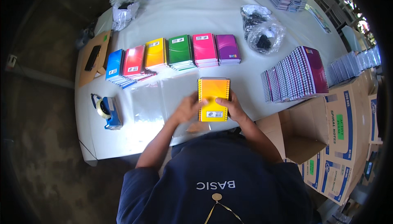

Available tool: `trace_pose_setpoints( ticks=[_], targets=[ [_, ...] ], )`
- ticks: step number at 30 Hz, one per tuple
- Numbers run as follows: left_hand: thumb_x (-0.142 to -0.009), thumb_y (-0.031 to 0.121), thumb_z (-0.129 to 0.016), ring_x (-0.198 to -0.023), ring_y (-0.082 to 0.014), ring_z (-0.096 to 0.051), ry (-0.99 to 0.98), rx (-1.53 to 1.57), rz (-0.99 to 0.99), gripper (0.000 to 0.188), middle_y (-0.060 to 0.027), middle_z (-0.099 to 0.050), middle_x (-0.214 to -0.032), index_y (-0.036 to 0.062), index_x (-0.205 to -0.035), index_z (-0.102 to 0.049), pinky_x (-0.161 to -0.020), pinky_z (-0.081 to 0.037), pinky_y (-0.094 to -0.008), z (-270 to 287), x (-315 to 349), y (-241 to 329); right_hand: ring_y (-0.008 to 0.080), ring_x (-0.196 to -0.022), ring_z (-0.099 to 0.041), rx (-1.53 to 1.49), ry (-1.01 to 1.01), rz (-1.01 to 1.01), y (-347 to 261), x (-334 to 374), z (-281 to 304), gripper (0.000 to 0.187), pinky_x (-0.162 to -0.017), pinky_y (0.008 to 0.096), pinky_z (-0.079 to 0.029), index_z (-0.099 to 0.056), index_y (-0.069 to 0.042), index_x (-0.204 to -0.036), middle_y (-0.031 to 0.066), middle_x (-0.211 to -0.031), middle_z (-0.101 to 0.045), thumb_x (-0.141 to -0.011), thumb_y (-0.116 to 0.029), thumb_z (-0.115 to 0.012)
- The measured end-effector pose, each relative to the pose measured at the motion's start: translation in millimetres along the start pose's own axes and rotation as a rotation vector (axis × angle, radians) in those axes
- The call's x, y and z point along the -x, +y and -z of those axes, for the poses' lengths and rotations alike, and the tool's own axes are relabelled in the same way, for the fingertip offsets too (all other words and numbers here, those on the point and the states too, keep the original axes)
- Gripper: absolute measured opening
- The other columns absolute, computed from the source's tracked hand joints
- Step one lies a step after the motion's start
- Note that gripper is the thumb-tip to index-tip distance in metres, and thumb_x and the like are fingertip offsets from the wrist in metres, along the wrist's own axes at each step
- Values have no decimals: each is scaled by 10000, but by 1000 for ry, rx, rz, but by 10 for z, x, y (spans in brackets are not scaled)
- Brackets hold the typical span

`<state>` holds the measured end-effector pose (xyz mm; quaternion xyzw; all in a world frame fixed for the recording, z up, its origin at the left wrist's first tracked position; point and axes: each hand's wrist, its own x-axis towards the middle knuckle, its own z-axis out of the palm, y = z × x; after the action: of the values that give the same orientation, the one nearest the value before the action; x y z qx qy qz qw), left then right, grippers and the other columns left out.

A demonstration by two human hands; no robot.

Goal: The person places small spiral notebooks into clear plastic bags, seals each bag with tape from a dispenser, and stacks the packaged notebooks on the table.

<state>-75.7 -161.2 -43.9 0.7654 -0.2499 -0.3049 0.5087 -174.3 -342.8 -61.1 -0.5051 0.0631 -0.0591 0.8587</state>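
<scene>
A yellow spiral notebook (213, 89) with a barcode label is held upright in front of me, above the table's near edge. Behind its top edge a thin strip shows, so more notebooks may lie under it. My left hand (189, 107) grips its left, coil-bound side, thumb over the cover; motion smears it slightly. On the opposite side my right hand (233, 106) is closed around the edge, thumb on the cover. Beyond, a row of stacks runs across: blue (115, 62), red (133, 60), yellow (155, 53), green (179, 51), pink (204, 48) and purple (228, 48) notebooks.
Clear plastic sheets (147, 101) lie left of my hands, near a blue tape dispenser (112, 112). A long leaning row of notebooks (292, 76) stands right, above an open carton (305, 132). Plastic bags (264, 31) and a cardboard piece (86, 54) are farther out.
</scene>
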Motion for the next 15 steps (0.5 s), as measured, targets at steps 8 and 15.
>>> trace_pose_setpoints(
  ticks=[8,15],
  targets=[
    [-840,195,-627,-1004,-315,-596,786,-1045,-2,462,-201,-586,-1140,-6,-1234,-494,-855,-466,-400,1878,-127,-194,203,-933,-616,-304,59,-212,130,-32,-93,421,-800,336,-504,-480,-16,-1193,105,-1053,-601,-818,-115,-643],
    [-688,-109,-577,-1111,-256,-563,167,-122,-602,266,-73,-660,-1052,100,-836,-648,-965,-411,-379,710,157,439,178,-994,-614,-477,-181,-465,126,22,-9,607,-843,344,-505,-479,-34,-1238,109,-1131,-598,-864,-503,-572]
  ],
)
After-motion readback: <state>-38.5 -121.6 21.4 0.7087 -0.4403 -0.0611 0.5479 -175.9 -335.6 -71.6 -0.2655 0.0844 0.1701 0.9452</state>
